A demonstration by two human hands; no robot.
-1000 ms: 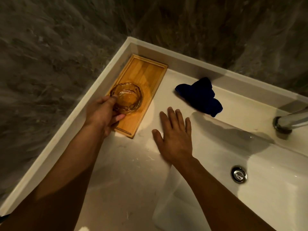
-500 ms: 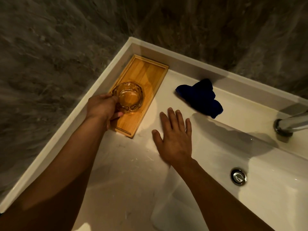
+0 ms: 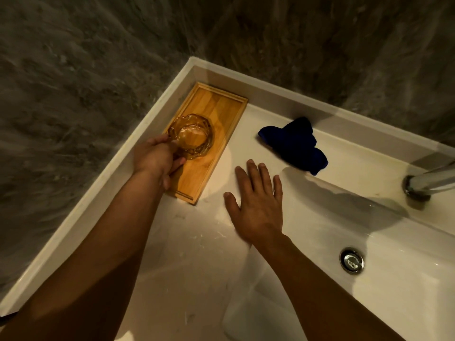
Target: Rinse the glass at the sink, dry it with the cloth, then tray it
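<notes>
An amber faceted glass (image 3: 193,136) stands upright on the wooden tray (image 3: 216,104) in the counter's far left corner. My left hand (image 3: 155,159) grips the glass at its near side, fingers curled round its wall. My right hand (image 3: 256,203) lies flat on the white counter to the right of the tray, fingers straight and spread, holding nothing. A dark blue cloth (image 3: 295,143) lies crumpled on the counter beyond my right hand, apart from it.
The white sink basin (image 3: 320,217) with its metal drain (image 3: 352,260) lies to the right. A chrome faucet (image 3: 428,180) juts in from the right edge. Dark stone walls close off the counter at the back and left.
The glass and my left hand have barely shifted on the tray. My right hand has stayed flat on the counter.
</notes>
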